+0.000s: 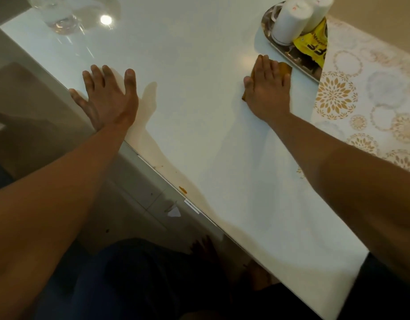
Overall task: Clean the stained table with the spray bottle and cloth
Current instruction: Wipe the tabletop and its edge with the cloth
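The right hand lies flat, fingers straight and close together, pressing the brown cloth onto the white table just beside the metal tray, likely to wipe with even pressure. The left hand rests spread on the table's near edge, holding nothing, probably as a brace. A small orange stain sits by that edge (no spray bottle is in view). The yellow packet on the tray carries dark lettering, too cropped to read.
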